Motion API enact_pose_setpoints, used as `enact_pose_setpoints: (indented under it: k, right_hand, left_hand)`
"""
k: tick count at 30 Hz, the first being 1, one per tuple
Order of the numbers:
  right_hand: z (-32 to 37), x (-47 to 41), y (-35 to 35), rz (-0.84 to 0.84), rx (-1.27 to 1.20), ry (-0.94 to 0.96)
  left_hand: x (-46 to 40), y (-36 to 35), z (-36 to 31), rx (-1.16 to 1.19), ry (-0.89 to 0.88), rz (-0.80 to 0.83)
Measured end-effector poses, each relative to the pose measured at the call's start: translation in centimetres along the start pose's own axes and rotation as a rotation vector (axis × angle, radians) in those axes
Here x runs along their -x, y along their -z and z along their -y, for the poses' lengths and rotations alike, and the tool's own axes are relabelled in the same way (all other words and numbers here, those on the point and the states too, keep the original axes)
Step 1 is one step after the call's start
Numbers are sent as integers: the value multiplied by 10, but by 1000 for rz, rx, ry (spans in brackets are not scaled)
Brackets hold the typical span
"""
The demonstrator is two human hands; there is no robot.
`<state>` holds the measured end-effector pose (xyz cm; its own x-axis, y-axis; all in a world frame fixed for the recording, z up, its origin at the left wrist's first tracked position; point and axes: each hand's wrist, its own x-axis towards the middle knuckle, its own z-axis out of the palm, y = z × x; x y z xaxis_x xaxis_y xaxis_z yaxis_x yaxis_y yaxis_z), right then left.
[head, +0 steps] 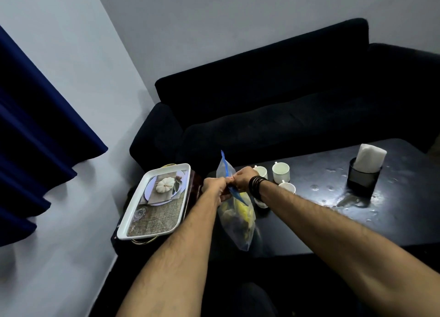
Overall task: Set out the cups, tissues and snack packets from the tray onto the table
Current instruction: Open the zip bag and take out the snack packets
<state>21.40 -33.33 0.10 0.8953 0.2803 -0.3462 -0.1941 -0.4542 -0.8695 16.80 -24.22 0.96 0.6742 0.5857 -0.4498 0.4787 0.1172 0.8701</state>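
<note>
Snack bag point(238, 224), crinkled clear plastic, both hands' grip point(215, 185) point(242, 177) pinching its blue zip strip

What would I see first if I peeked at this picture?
First, two hands, the left hand and right hand, pinching the blue-edged top of a clear plastic bag with yellow packets inside, right in the middle. Left of them sits a white tray with a pumpkin picture. To the right, white cups and a black tissue holder stand on the dark table.

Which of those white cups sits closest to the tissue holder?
The cup standing farthest right, its handle pointing away. The other cups huddle nearer the right hand; this one stands on the tissue holder's side.
</note>
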Motion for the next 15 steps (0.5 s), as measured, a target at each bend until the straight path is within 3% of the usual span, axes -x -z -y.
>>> enact_pose_setpoints:
  k: [5,10,15]
  right_hand:
    - [2,5,2,-26,46,24]
    - [7,9,-3,-177,95,32]
    - [12,12,-8,-257,209,64]
  left_hand:
    - [-9,2,0,-163,-68,-83]
    - [3,0,0,-398,-156,-242]
    - [9,-3,2,-463,-209,-281]
